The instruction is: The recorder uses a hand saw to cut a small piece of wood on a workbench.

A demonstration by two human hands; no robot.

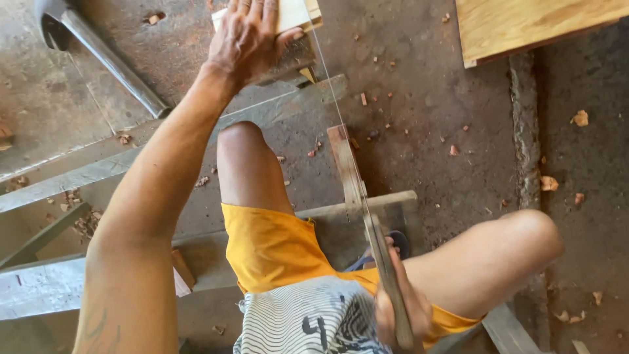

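My left hand (pixel 246 39) presses flat on a pale wooden piece (pixel 295 12) at the top of the view, holding it down on a weathered bench plank (pixel 288 105). Low in the view my right hand (pixel 398 305) grips the grey wooden arm of a frame saw (pixel 359 196). The saw's thin blade (pixel 327 85) runs up from the frame to the edge of the pale piece, just right of my left hand. My knees in yellow shorts sit on either side of the saw.
A pale plywood board (pixel 524 26) lies at the top right on the dirt floor. A grey metal pipe (pixel 111 62) slants at the top left. Wood chips are scattered on the ground, and grey bench planks (pixel 59 180) cross the left side.
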